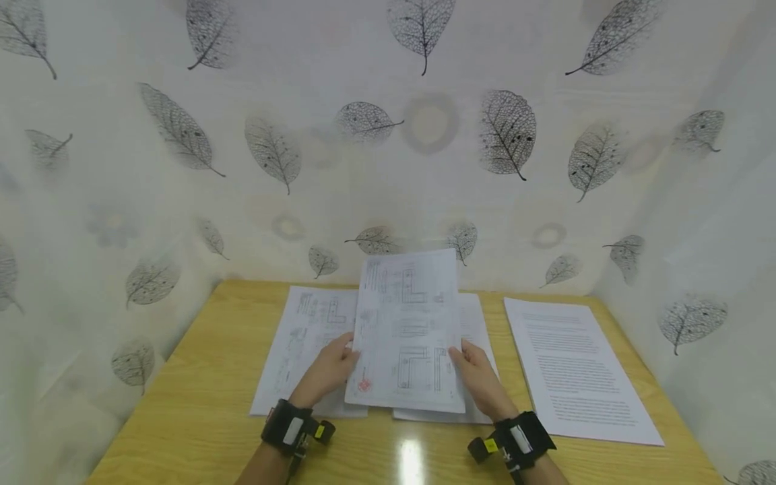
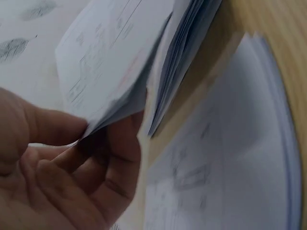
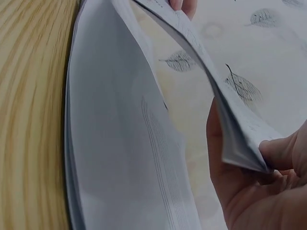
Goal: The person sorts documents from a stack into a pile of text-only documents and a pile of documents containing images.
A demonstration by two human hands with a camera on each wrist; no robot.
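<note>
Several thin sheets (image 1: 406, 323) printed with line drawings and a red stamp are held up, tilted, over the table. My left hand (image 1: 330, 370) pinches their left edge; in the left wrist view its thumb (image 2: 57, 127) lies on top with curled fingers beneath. At the opposite edge my right hand (image 1: 481, 384) pinches the sheets between thumb and fingers, and the right wrist view shows them bending slightly. Behind and below lie a left paper stack (image 1: 281, 364) with similar drawings and a middle paper stack (image 1: 475, 323), mostly hidden by the held sheets.
A stack of text pages (image 1: 576, 370) lies at the right of the yellow wood-grain table (image 1: 200, 377). Behind and at both sides hangs a pale leaf-patterned covering (image 1: 424, 188). Each wrist wears a black strap with a small camera.
</note>
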